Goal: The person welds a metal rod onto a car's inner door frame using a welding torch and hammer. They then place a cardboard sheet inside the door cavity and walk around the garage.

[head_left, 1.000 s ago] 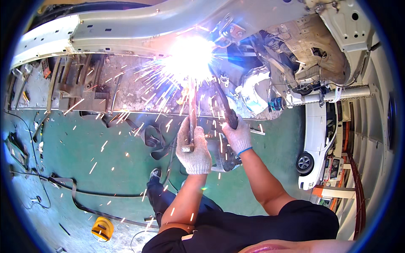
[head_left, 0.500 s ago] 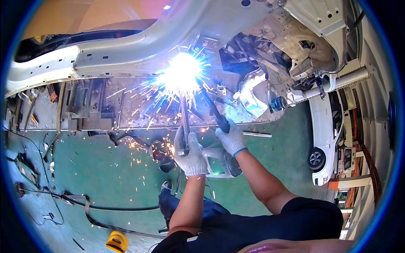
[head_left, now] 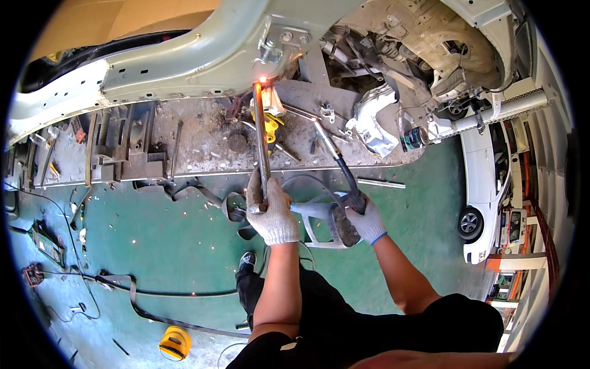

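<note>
My left hand (head_left: 270, 212), in a whitish knit glove, is closed around a long metal bar (head_left: 262, 141). The bar's far end glows orange at the lower edge of a bare car body frame (head_left: 178, 77), beside a bright red-hot spot (head_left: 263, 79). In my right hand (head_left: 367, 221), gloved as well, is a welding torch (head_left: 335, 154) with a black curved neck. Its tip glows faintly and stands apart from the bar and the frame, above the metal bench. A yellow metal clamp (head_left: 270, 127) lies just behind the bar.
A stained metal bench (head_left: 206, 138) runs below the car body. On it lies a torn white metal panel (head_left: 375, 120). Straps and cables (head_left: 172, 304) trail over the green floor, near a yellow bucket (head_left: 176, 343). A white car (head_left: 479, 184) stands at the right.
The bright welding arc and its spray of sparks have gone out. My right hand has drawn the torch back and to the right; the bar's end now shows glowing at the frame.
</note>
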A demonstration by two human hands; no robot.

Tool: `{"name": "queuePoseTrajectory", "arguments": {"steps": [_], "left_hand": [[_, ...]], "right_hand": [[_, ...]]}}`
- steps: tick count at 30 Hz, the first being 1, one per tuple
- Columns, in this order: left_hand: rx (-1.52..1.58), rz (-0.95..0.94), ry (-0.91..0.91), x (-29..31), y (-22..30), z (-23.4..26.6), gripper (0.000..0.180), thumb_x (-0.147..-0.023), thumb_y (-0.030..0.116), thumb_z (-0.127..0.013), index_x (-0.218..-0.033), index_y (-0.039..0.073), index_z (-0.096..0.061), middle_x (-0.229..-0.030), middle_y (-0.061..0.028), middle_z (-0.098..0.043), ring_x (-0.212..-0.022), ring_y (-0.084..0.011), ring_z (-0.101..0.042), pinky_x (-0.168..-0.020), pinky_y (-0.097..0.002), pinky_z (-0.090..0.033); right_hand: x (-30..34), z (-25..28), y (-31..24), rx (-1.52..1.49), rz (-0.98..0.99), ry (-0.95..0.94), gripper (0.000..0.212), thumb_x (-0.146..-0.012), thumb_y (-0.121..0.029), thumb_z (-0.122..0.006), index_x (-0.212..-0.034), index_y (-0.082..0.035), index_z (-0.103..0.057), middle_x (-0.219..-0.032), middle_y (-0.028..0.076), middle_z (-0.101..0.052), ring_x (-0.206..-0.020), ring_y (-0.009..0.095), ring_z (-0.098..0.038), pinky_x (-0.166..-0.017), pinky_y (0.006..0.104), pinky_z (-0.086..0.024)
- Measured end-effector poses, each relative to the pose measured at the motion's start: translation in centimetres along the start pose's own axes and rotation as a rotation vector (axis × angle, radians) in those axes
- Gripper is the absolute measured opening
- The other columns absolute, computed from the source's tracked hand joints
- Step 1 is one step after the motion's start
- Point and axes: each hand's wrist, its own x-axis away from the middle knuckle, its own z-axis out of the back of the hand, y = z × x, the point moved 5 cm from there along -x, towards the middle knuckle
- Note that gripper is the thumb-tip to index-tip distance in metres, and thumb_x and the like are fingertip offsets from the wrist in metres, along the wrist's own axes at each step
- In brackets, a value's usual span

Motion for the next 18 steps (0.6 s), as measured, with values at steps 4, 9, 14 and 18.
{"name": "queuePoseTrajectory", "arguments": {"steps": [4, 9, 14, 18], "left_hand": [[0.048, -0.033, 0.069, 0.2, -0.2, -0.4, 0.033, -0.101, 0.008, -0.065, -0.13, -0.006, -0.061, -0.068, 0.0008, -0.052, -0.052, -0.0055, -0.043, -0.05, -0.0243, -0.037], [-0.092, -0.205, 0.097, 3.1, -1.7, 4.2, 0.029, -0.102, 0.015, -0.064, -0.123, -0.004, -0.061, -0.064, 0.0015, -0.048, -0.053, -0.0062, -0.041, -0.052, -0.0252, -0.035], [-0.332, -0.007, 0.252, 13.0, -7.1, 16.8, 0.03, -0.102, 0.02, -0.064, -0.12, -0.004, -0.064, -0.065, 0.0025, -0.048, -0.052, -0.006, -0.041, -0.05, -0.0239, -0.033], [-0.611, 0.215, 0.346, 18.7, -14.9, 22.7, 0.02, -0.097, 0.014, -0.069, -0.108, -0.003, -0.071, -0.07, 0.0035, -0.055, -0.054, -0.0063, -0.047, -0.05, -0.0235, -0.038]], "right_hand": [[-1.5, 0.4, 3.5, -0.071, -0.06, 0.02, 0.042, -0.083, -0.031, -0.078, -0.112, -0.002, -0.066, -0.09, 0.014, -0.073, -0.082, 0.028, -0.071, -0.075, 0.0418, -0.056], [-10.4, -2.0, 5.5, -0.266, -0.231, -0.208, 0.037, -0.087, -0.036, -0.077, -0.098, -0.002, -0.066, -0.073, 0.004, -0.064, -0.064, 0.014, -0.058, -0.058, 0.0351, -0.048], [-25.1, -6.3, 0.6, -0.14, -0.073, -0.267, 0.056, -0.084, -0.052, -0.08, -0.103, 0.0, -0.073, -0.089, 0.011, -0.072, -0.083, 0.021, -0.066, -0.076, 0.0384, -0.053], [-40.9, -5.9, 7.0, -0.043, 0.031, 0.131, 0.053, -0.082, -0.042, -0.084, -0.107, 0.002, -0.068, -0.087, 0.014, -0.072, -0.075, 0.028, -0.068, -0.068, 0.0421, -0.053]]}}
